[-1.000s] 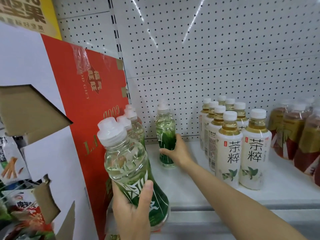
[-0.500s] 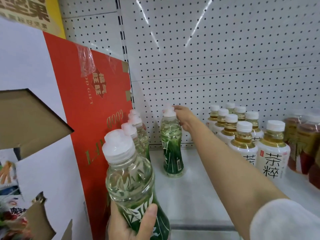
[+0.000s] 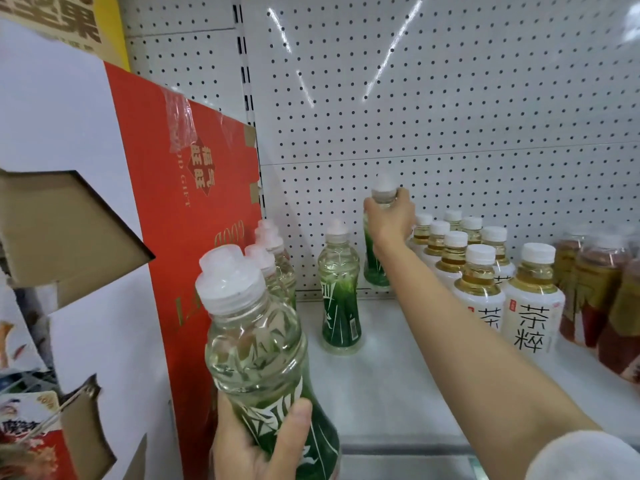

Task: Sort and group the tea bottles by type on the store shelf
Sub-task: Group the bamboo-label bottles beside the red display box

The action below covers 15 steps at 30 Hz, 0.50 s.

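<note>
My left hand (image 3: pixel 256 445) grips a clear bottle with a green label (image 3: pixel 256 348) low at the front, upright. My right hand (image 3: pixel 391 220) reaches to the back of the shelf and holds a second green-label bottle (image 3: pixel 374 265) by its neck, lifted near the pegboard. Another green-label bottle (image 3: pixel 341 296) stands alone on the white shelf (image 3: pixel 381 375). More of the same kind (image 3: pixel 273 254) line up beside the red carton. White-label tea bottles (image 3: pixel 481 289) stand in rows at the right.
A red cardboard carton (image 3: pixel 194 220) leans along the shelf's left side. Red-label bottles (image 3: pixel 602 292) crowd the far right. White pegboard (image 3: pixel 415 116) backs the shelf. Torn cardboard boxes (image 3: pixel 52 230) with snack packets sit at the left.
My right hand left the standing green bottle's cap, moved right and took hold of another green bottle at the back by its neck. The left hand kept its bottle.
</note>
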Motion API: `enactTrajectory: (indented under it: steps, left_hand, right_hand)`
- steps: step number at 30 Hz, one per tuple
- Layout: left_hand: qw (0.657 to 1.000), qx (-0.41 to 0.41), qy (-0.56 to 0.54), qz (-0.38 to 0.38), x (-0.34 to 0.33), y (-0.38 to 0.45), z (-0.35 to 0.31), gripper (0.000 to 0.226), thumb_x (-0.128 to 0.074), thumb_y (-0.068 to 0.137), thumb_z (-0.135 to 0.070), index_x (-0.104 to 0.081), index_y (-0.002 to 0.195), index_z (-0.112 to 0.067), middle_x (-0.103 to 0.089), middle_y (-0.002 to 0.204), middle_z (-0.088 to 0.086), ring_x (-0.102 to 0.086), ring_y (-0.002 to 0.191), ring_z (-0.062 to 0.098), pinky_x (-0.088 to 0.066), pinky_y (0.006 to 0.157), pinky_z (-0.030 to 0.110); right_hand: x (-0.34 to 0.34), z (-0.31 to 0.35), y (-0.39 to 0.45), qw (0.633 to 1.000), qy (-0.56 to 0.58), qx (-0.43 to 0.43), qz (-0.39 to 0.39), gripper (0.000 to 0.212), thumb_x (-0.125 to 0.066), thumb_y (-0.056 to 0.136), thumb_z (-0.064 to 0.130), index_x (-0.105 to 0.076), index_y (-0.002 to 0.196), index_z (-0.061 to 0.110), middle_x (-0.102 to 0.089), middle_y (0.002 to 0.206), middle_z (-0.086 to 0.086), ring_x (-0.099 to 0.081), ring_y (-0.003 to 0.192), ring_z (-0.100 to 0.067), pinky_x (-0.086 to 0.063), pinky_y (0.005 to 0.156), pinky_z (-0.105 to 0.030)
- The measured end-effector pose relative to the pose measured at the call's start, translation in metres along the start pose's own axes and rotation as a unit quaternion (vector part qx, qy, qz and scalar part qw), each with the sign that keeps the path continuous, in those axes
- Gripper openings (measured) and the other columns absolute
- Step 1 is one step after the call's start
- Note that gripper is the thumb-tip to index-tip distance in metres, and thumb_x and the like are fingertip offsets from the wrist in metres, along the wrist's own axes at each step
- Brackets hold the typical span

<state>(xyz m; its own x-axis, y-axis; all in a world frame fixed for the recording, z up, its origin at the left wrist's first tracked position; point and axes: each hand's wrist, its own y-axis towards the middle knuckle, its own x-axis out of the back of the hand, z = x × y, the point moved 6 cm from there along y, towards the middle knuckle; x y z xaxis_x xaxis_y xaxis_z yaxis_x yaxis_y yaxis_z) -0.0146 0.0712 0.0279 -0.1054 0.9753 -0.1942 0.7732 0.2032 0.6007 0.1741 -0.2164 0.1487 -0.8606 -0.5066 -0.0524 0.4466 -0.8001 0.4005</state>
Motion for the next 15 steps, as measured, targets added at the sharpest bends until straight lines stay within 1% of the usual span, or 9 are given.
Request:
enactTrajectory:
  steps: [1,3,4,5,6,8,10,12,15]
  left_hand:
    - [0.999,-0.003,-0.04,0.014,0.012,0.005,0.008,0.08,-0.074,0.052,-0.05,-0.057,0.129,-0.044,-0.07,0.109,-0.029,-0.067,0.101,-0.003,-0.051,0.087,0.012]
    - [0.999,0.013,-0.003,0.041,0.011,0.004,0.011,0.082,-0.073,0.053,-0.048,-0.055,0.133,-0.045,-0.071,0.116,-0.018,-0.068,0.108,0.007,-0.053,0.098,0.038]
    - [0.999,0.014,-0.013,0.029,0.009,0.0,0.015,0.084,-0.074,0.054,-0.048,-0.054,0.135,-0.041,-0.072,0.117,-0.014,-0.068,0.11,0.012,-0.051,0.1,0.049]
    - [0.998,0.026,-0.021,0.047,0.009,-0.002,0.02,0.087,-0.073,0.054,-0.049,-0.054,0.138,-0.035,-0.072,0.117,-0.013,-0.068,0.11,0.013,-0.05,0.1,0.054]
    - [0.998,0.034,-0.031,0.043,0.008,-0.002,0.022,0.089,-0.072,0.054,-0.05,-0.054,0.139,-0.03,-0.072,0.116,-0.013,-0.068,0.108,0.01,-0.05,0.099,0.053]
    - [0.998,0.039,-0.021,0.043,0.003,-0.004,0.024,0.088,-0.069,0.054,-0.052,-0.055,0.137,-0.028,-0.072,0.114,-0.018,-0.068,0.103,0.001,-0.052,0.094,0.04]
    - [0.998,0.049,-0.017,0.044,-0.001,-0.005,0.025,0.087,-0.067,0.056,-0.055,-0.054,0.138,-0.028,-0.07,0.116,-0.019,-0.066,0.106,-0.001,-0.05,0.094,0.034]
    - [0.996,0.073,-0.028,0.037,-0.002,-0.007,0.031,0.085,-0.069,0.061,-0.054,-0.053,0.139,-0.028,-0.069,0.123,-0.011,-0.064,0.115,0.012,-0.048,0.102,0.047]
    - [0.989,0.12,-0.076,0.042,-0.006,-0.01,0.039,0.08,-0.074,0.062,-0.051,-0.053,0.138,-0.035,-0.068,0.126,-0.006,-0.064,0.118,0.021,-0.045,0.105,0.057]
  right_hand:
    - [0.009,0.015,-0.001,1.0,0.016,0.016,-0.004,0.031,-0.067,0.071,0.031,-0.052,0.097,0.024,-0.062,0.101,-0.005,-0.061,0.093,-0.026,-0.055,0.082,-0.048]
    - [0.03,0.047,-0.009,0.998,0.045,0.051,-0.006,0.03,-0.066,0.073,0.03,-0.052,0.098,0.022,-0.061,0.102,-0.006,-0.061,0.09,-0.024,-0.056,0.081,-0.048]
    - [0.041,0.062,-0.014,0.996,0.052,0.076,-0.007,0.029,-0.066,0.075,0.029,-0.053,0.099,0.02,-0.062,0.101,-0.005,-0.061,0.088,-0.021,-0.056,0.08,-0.046]
    - [0.051,0.077,-0.019,0.993,0.057,0.101,-0.006,0.028,-0.066,0.077,0.028,-0.056,0.1,0.018,-0.063,0.1,-0.003,-0.061,0.085,-0.018,-0.056,0.079,-0.042]
    - [0.06,0.09,-0.024,0.99,0.064,0.123,0.002,0.027,-0.067,0.079,0.026,-0.058,0.102,0.016,-0.065,0.098,-0.001,-0.061,0.083,-0.015,-0.056,0.078,-0.039]
    - [0.074,0.108,-0.034,0.986,0.094,0.131,0.049,0.024,-0.07,0.081,0.023,-0.062,0.102,0.017,-0.068,0.097,0.001,-0.066,0.087,-0.016,-0.057,0.079,-0.036]
    - [0.082,0.11,-0.041,0.979,0.142,0.088,0.113,0.023,-0.074,0.081,0.019,-0.064,0.101,0.017,-0.07,0.101,-0.004,-0.07,0.095,-0.024,-0.058,0.085,-0.043]
    - [0.083,0.098,-0.05,0.968,0.182,0.027,0.17,0.024,-0.075,0.082,0.015,-0.064,0.103,0.016,-0.069,0.108,-0.012,-0.069,0.102,-0.031,-0.057,0.089,-0.05]
    - [0.071,0.068,-0.081,0.96,0.136,-0.036,0.243,0.022,-0.071,0.088,0.016,-0.06,0.107,0.016,-0.067,0.117,-0.009,-0.067,0.103,-0.025,-0.059,0.08,-0.031]
